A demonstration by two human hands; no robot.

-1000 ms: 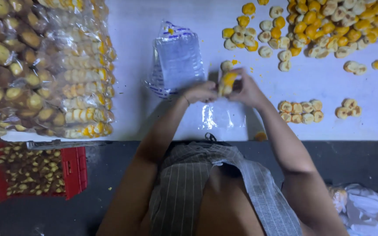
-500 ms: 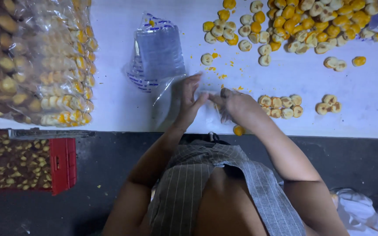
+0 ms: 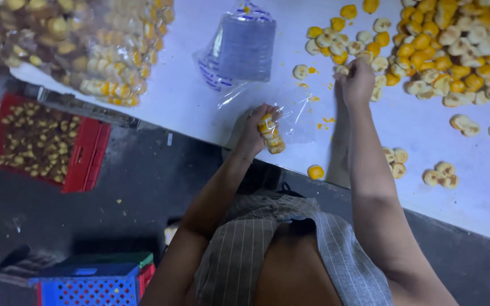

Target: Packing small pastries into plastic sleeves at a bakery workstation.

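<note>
My left hand (image 3: 254, 131) grips a clear plastic bag (image 3: 290, 109) with a short stack of small round yellow and cream pastries (image 3: 271, 135) inside it, near the table's front edge. My right hand (image 3: 357, 81) reaches across the white table (image 3: 188, 96), fingers curled over loose pastries at the edge of the big pile (image 3: 455, 45). What the right hand encloses is hidden. A stack of empty clear bags (image 3: 244, 46) lies just beyond the left hand.
Large clear sacks of packed pastries (image 3: 75, 45) fill the table's left end. Small pastry groups (image 3: 440, 174) and one single pastry (image 3: 315, 171) lie near the front edge. On the floor stand a red crate (image 3: 86, 161) of brown pieces and a blue crate (image 3: 89, 286).
My hands were together at the bag; now the right hand has reached out to the pastry pile while the left keeps the bag with the stack. The view has tilted.
</note>
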